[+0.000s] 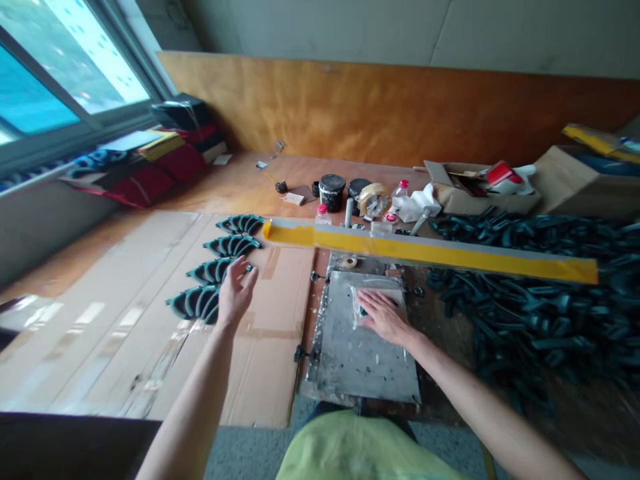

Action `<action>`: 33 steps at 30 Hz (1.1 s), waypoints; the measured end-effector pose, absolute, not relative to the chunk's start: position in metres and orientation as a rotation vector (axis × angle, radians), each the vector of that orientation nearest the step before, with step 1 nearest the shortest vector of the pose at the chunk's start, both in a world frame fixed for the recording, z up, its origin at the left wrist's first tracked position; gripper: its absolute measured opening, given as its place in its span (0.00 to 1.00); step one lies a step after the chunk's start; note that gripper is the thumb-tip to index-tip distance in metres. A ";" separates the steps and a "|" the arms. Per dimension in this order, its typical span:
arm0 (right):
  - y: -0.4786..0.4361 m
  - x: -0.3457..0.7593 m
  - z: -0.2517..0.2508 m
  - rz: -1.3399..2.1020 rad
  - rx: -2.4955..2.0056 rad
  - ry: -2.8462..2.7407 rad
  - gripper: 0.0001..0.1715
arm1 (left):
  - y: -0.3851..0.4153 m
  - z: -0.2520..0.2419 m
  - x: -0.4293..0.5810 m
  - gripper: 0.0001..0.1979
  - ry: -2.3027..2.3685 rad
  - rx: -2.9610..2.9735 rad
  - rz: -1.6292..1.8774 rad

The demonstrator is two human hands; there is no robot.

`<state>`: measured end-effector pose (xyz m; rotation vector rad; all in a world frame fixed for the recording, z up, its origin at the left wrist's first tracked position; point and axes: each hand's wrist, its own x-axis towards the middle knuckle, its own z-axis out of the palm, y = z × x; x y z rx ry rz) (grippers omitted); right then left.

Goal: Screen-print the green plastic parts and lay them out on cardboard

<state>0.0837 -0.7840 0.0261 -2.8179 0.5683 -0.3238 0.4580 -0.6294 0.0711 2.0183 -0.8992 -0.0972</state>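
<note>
My left hand (237, 290) hovers at the right ends of the lower rows of dark green curved parts (193, 305), its thumb and fingers apart. A small dark green bit shows by its fingertips; I cannot tell whether the hand touches it. My right hand (384, 317) lies flat, fingers stretched, on a pale square pad with a clear, shiny edge (357, 300). Under that palm a bit of dark green shows, mostly hidden. The pad rests on a grey metal plate (370, 367). More curved parts (240, 225) lie in fanned rows farther back on the cardboard.
A yellow-and-grey bar (430, 252) crosses above the plate. Loose dark green parts (555, 320) are heaped at right. Black tubs (332, 193), a tape roll (374, 200), bottles and an open carton (480, 190) stand behind. Taped cardboard (110, 287) covers the left side.
</note>
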 end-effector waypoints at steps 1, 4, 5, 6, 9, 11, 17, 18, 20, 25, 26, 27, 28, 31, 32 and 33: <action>-0.784 0.084 0.024 -0.301 -2.835 0.515 0.39 | -0.649 0.090 0.437 0.30 -0.875 1.802 -0.208; -0.783 0.080 0.023 -0.291 -2.850 0.358 0.40 | -0.693 0.139 0.382 0.23 -0.832 1.374 -0.446; -0.781 0.076 0.026 -0.292 -2.841 0.266 0.37 | -0.702 0.150 0.367 0.23 -0.824 1.310 -0.478; -0.780 0.072 0.030 -0.297 -2.822 0.171 0.33 | -0.708 0.160 0.355 0.23 -0.813 1.281 -0.488; -0.777 0.051 0.046 -0.403 -2.745 0.116 0.18 | -0.703 0.174 0.331 0.22 -0.750 1.305 -0.462; -0.785 0.031 0.056 -0.567 -2.691 0.415 0.13 | -0.685 0.173 0.323 0.21 -0.698 1.324 -0.536; -0.838 0.004 0.080 -0.841 -2.480 1.067 0.18 | -0.616 0.125 0.311 0.30 -0.528 1.577 -1.051; -0.844 0.014 0.085 -0.862 -2.465 1.083 0.19 | -0.609 0.110 0.310 0.32 -0.521 1.594 -1.097; -0.849 0.042 0.094 -0.856 -2.528 1.039 0.28 | -0.603 0.080 0.307 0.40 -0.503 1.578 -1.147; -0.843 0.109 0.106 -0.535 -2.799 0.987 0.29 | -0.607 0.026 0.304 0.48 -0.531 1.594 -1.104; -0.842 0.114 0.107 -0.446 -2.805 1.017 0.24 | -0.608 0.020 0.304 0.47 -0.551 1.597 -1.093; -0.841 0.117 0.108 -0.359 -2.800 1.050 0.19 | -0.608 0.016 0.305 0.46 -0.571 1.601 -1.079; -0.841 0.117 0.108 -0.277 -2.789 1.076 0.14 | -0.608 0.013 0.306 0.45 -0.588 1.607 -1.063; -0.841 0.111 0.110 -0.123 -2.762 1.093 0.06 | -0.606 0.008 0.307 0.42 -0.610 1.635 -1.022; -0.840 0.108 0.110 -0.118 -2.760 1.095 0.06 | -0.605 0.007 0.307 0.41 -0.610 1.644 -1.013; -0.840 0.106 0.110 -0.131 -2.760 1.107 0.06 | -0.604 0.007 0.306 0.41 -0.610 1.652 -1.008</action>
